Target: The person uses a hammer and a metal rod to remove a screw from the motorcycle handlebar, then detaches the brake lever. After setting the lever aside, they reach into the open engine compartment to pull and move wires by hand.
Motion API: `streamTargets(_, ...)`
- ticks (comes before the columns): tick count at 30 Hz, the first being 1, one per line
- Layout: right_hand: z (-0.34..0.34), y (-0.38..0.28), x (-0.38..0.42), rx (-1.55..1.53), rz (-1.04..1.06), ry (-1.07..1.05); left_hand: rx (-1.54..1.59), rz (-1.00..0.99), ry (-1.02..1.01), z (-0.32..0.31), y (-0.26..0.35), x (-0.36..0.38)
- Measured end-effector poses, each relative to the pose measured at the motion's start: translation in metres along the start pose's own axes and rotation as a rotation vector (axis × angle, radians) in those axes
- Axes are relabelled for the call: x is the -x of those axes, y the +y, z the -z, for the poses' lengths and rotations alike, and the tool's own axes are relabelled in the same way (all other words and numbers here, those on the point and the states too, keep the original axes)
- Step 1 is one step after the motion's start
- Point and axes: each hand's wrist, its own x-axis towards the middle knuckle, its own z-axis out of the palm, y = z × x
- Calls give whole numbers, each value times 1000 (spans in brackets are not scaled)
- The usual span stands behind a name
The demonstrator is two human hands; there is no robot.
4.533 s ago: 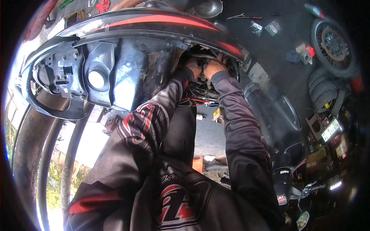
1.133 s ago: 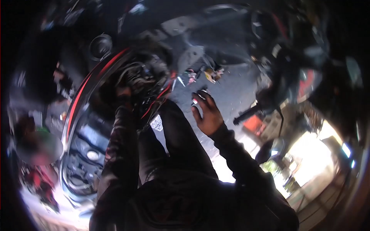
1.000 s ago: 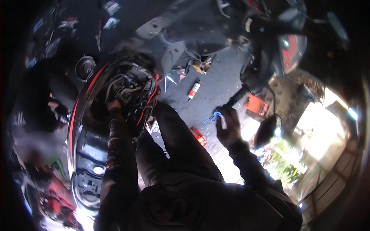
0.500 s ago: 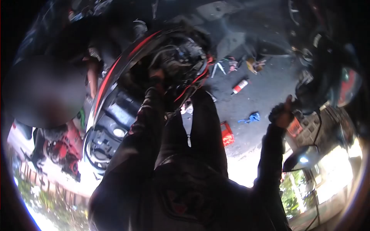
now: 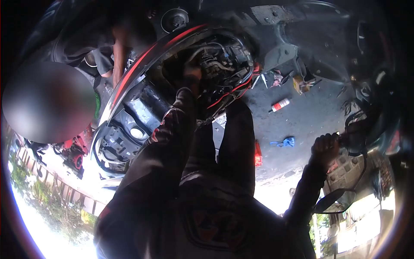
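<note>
My left hand point(image 5: 192, 72) reaches into the opened body of a motorcycle point(image 5: 140, 67), beside hoses and engine parts point(image 5: 217, 64). Shadow hides its fingers and anything they may hold. Over on the right, my right hand point(image 5: 325, 149) has its fingers wrapped round the handlebar grip point(image 5: 343, 139), near a mirror point(image 5: 335, 201). Red trim runs along the motorcycle's side panel, and a red strip point(image 5: 228, 93) edges the engine opening.
A co-worker's arm point(image 5: 119, 60) is at the upper left. On the floor are a red-and-white bottle point(image 5: 280, 105), a blue cloth point(image 5: 283, 141), a red object point(image 5: 258, 154) and tools point(image 5: 279, 79). A round pan point(image 5: 174, 20) sits at the top. Red machinery point(image 5: 77, 151) stands at left.
The view has shifted, and the motorcycle and floor items appear further right. My right hand's raised thumb has come down, with the fingers now round the grip. My left hand stays inside the opening.
</note>
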Motion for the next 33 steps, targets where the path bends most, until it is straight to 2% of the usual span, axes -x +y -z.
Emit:
streamTargets(2, -1, 1, 4, -39, 2, 182, 74, 166, 20, 11, 9, 9)
streamTargets(4, -3, -2, 7, 14, -17, 242, -368, -93, -219, -9, -5, -8)
streamTargets(5, -5, -2, 6, 64, -31, 297, -365, -88, -215, -19, -13, -12)
streamTargets(6, -8, -1, 4, 67, -33, 293, -88, -84, -66, -31, -21, -14)
streamTargets(8, -15, 0, 0, 269, -6, 571, 195, -73, 81, -49, -33, -18)
streamTargets(9, -18, 0, 1, 279, -7, 569, -84, -202, 112, -47, -32, -20)
streamTargets(10, -22, 1, 0, 367, -5, 676, -364, -325, 143, -45, -31, -20)
streamTargets(11, -21, 1, 0, 417, -4, 724, -359, -313, 143, -43, -30, -20)
streamTargets(12, -19, 1, -1, 467, -6, 772, -318, -235, -72, -5, -6, -12)
streamTargets(13, 1, 0, -1, 349, -9, 537, -272, -157, -288, 16, 7, -6)
streamTargets(15, 51, -2, -3, 110, -23, 66, -262, -162, -323, -3, -4, -16)
streamTargets(16, 56, -3, -6, -13, -32, -169, -255, -164, -340, 0, -4, -17)
streamTargets(18, 55, -5, -7, -124, -59, -410, -233, -169, -349, -1, -5, -19)
streamTargets(20, -5, -1, 6, 103, 171, 586, -125, -113, -306, -10, -3, -23)
streamTargets(21, -1, -4, 2, 114, 172, 574, 84, -5, -225, -26, -6, -26)
streamTargets(23, 32, -4, -4, -181, 92, 302, 631, 240, -46, -59, -6, -37)
streamTargets(24, 42, -3, -6, -311, 87, 130, 772, 325, 1, -65, 0, -42)
streamTargets(26, 35, 3, -10, -546, 9, -211, 334, 337, -31, -58, 4, -45)
streamTargets(27, 33, -5, -6, -404, -87, -167, 454, 436, 20, -59, 13, -48)
streamTargets(30, 15, -8, 2, -233, -164, -76, 1038, 756, 206, -1, 57, -22)
streamTargets(31, -11, -3, 3, -91, -43, 206, 1103, 792, 229, 19, 65, -14)
streamTargets(33, -11, -1, 2, 47, 75, 482, 1037, 833, 261, 10, 62, -21)
